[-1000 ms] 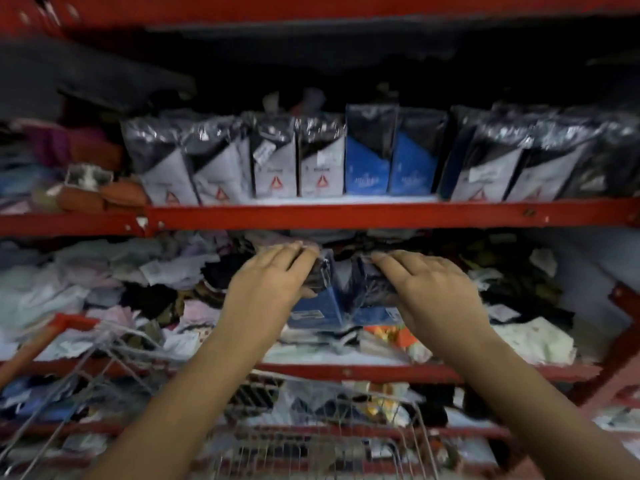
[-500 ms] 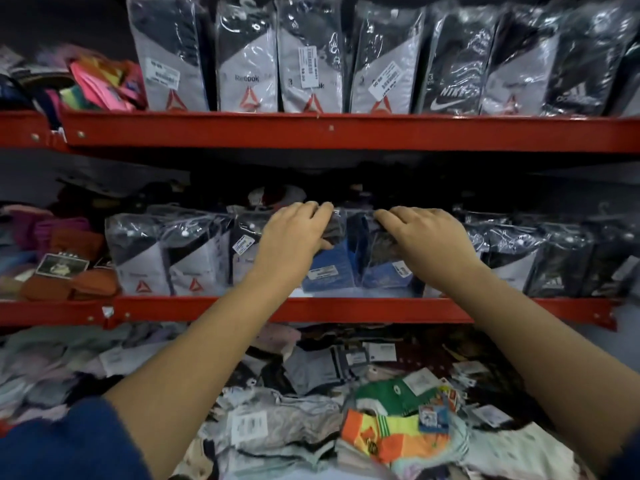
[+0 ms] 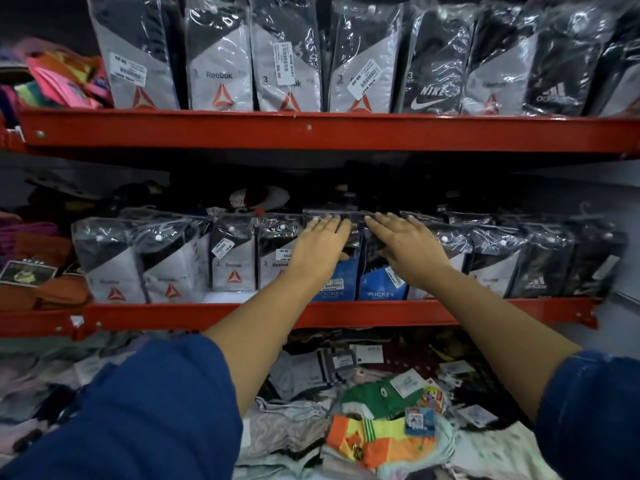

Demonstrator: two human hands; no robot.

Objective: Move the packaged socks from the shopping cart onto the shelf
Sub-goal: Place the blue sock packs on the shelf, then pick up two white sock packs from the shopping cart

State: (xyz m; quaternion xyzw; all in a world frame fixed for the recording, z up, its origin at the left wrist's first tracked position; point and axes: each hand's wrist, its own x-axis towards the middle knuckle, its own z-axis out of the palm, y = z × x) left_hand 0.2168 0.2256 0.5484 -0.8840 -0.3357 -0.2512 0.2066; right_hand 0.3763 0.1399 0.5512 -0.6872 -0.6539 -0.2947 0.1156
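Left hand (image 3: 320,245) lies flat and open, palm against the left blue Jockey sock pack (image 3: 337,284); right hand (image 3: 407,245) likewise flat on the right blue Jockey pack (image 3: 382,287). Neither grips. Both packs stand upright, long axis vertical, directly ahead of the palms on the middle red shelf (image 3: 346,313), between Reebok packs (image 3: 233,268) and an Adidas pack (image 3: 535,271). Judgement: placement nearly complete; the shopping cart is out of view.
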